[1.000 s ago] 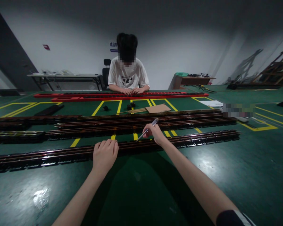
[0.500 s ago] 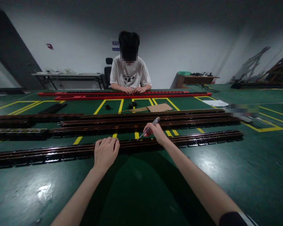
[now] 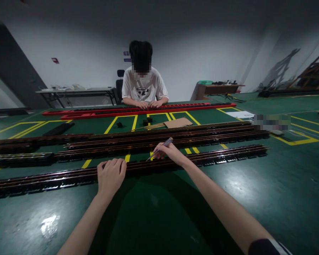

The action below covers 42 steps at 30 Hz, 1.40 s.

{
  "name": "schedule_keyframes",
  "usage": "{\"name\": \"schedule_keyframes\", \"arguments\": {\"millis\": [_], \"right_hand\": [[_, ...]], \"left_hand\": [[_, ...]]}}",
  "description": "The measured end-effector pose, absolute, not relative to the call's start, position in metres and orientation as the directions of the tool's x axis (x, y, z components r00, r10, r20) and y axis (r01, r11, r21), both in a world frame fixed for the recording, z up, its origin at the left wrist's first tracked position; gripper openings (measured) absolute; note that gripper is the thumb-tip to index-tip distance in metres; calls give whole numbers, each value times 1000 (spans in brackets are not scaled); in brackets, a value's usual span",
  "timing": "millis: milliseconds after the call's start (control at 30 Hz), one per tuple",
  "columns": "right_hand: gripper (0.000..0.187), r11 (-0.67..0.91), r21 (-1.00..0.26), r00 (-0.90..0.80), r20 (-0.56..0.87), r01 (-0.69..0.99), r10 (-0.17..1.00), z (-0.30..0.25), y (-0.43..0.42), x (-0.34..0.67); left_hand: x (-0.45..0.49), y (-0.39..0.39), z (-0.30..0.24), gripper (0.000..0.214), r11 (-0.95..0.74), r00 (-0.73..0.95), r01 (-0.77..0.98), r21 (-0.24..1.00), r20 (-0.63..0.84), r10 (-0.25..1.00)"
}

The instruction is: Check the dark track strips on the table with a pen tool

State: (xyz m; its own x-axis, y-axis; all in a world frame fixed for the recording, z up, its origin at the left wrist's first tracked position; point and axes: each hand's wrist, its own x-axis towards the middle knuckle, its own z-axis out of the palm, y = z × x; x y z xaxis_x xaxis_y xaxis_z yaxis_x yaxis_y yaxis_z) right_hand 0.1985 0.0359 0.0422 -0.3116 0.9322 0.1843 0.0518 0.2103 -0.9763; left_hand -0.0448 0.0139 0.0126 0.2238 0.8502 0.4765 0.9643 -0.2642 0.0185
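A long black rail assembly (image 3: 69, 179) with copper-coloured strips along it lies across the green surface in front of me. My left hand (image 3: 111, 176) is closed over this rail, its fingers wrapped round the far edge. In my right hand (image 3: 167, 152) is a screwdriver (image 3: 168, 141) with a clear handle, tilted so that its thin shaft points down to the left. The tip reaches the rail just right of my left hand; whether it touches a screw is too small to tell. Behind it lie several similar dark rails (image 3: 175, 136).
Across from me a person in a white shirt (image 3: 145, 86) bends over long red trays (image 3: 101, 114). A piece of cardboard (image 3: 178, 123), small black blocks (image 3: 147, 121) and a black bar (image 3: 59, 129) lie between us. White paper (image 3: 239, 114) is at the right.
Both hands have shifted a little to the left along the rail, and the screwdriver with them. The view has moved slightly too. My grips look the same.
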Motion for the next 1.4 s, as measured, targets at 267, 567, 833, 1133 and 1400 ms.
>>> {"name": "schedule_keyframes", "arguments": {"millis": [267, 567, 833, 1133, 1400], "right_hand": [[29, 177, -984, -284, 170, -3, 943, 38, 39, 197], [25, 159, -987, -289, 159, -24, 944, 37, 41, 201], [22, 139, -990, -241, 142, -33, 960, 39, 39, 204], [23, 156, -988, -176, 157, -20, 972, 40, 40, 206], [23, 152, -988, -86, 153, -21, 984, 39, 41, 206]], "left_hand": [[-32, 9, 6, 37, -460, 399, 887, -52, 589, 703], [-12, 4, 2, 40, -496, 439, 868, -17, 493, 751], [-11, 5, 5, 43, -464, 402, 886, 22, 462, 790], [-13, 7, 4, 49, -460, 420, 888, -31, 463, 780], [-13, 6, 5, 52, -461, 417, 887, -24, 468, 779]]}}
